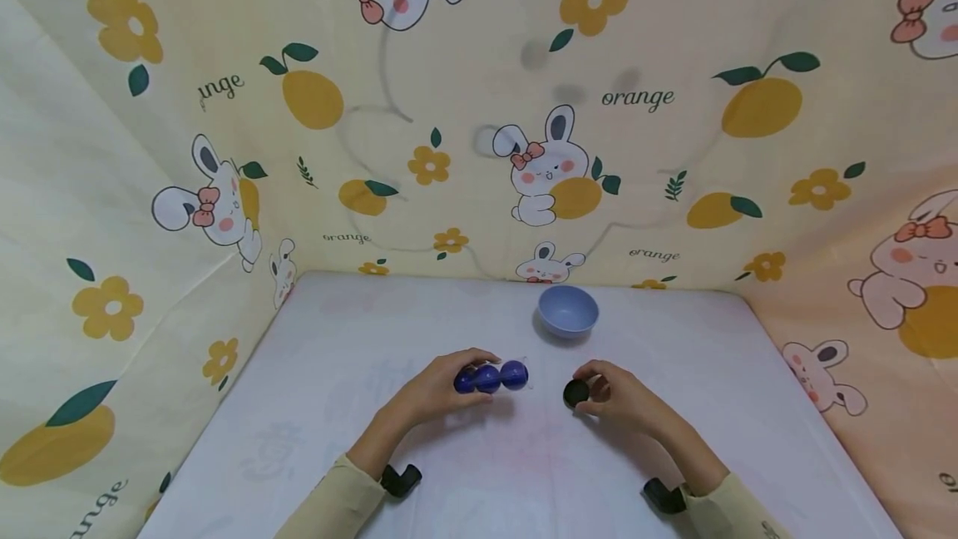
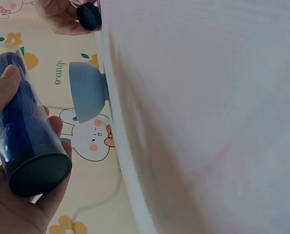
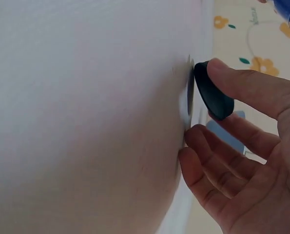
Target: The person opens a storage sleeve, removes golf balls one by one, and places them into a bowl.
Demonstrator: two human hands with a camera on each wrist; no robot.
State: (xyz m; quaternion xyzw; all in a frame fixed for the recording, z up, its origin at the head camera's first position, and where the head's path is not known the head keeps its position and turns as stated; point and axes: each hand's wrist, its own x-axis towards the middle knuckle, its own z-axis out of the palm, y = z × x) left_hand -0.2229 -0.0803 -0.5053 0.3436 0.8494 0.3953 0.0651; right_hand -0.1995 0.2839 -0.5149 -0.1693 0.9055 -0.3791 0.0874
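My left hand grips a clear tube with blue balls lined up inside it. A black cap covers the tube's near end in the left wrist view. The tube's other end points toward my right hand and looks uncapped. Between thumb and finger, that hand pinches a loose round black lid, a short way right of the tube and apart from it. Its remaining fingers are bent near the table surface. Both hands are over the middle of the table.
A blue bowl stands upright near the back edge of the white-covered table, beyond the hands. Patterned cloth rises behind the table and along both sides. A black wrist device sits on each forearm.
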